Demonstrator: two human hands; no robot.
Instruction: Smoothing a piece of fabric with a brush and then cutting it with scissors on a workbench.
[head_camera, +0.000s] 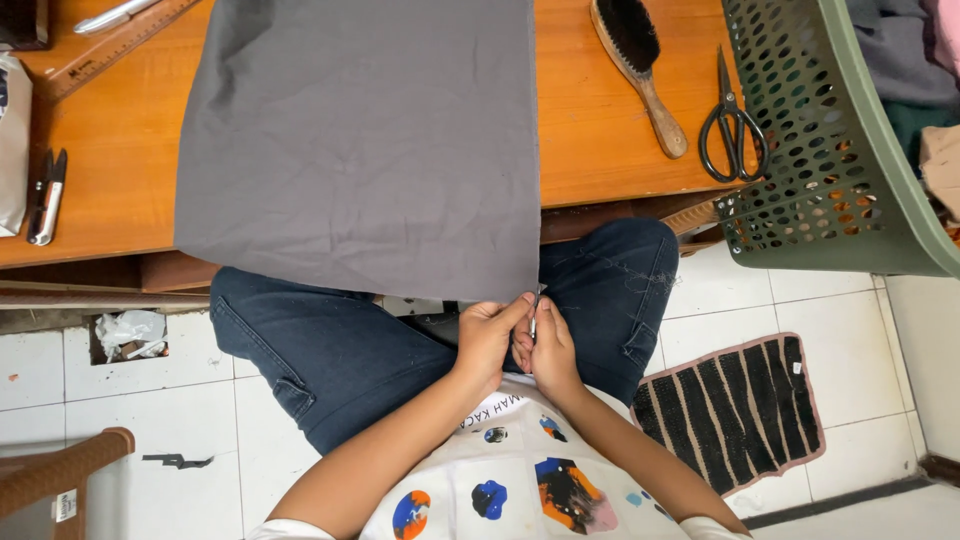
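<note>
Over your lap, both hands meet at the lower right corner of the grey cloth (360, 140), which hangs off the front edge of the wooden table (610, 130) so that its hem comes down to where you can work close to your body. Your left hand (487, 338) is closed on the cloth's corner, thumb and fingers pinching the edge to keep it taut. Your right hand (550, 345) is closed around a small slim metal tool (534, 318), held upright with its tip at the same edge; what kind of tool it is cannot be told from here. Most of the cloth lies spread flat on the table, its weight keeping the hanging part from sliding.

Your other tools sit within reach but well apart from the hands: a wooden-handled brush (640, 70) and black scissors (733, 125) to the right of the cloth, a small clipper (45, 198) and a wooden ruler (115, 45) to the left. A green perforated basket (820, 150) with folded fabric stands against the table's right end. Below, the floor is white tile (200, 480), with a dark striped mat (735, 410) beside your right leg.
</note>
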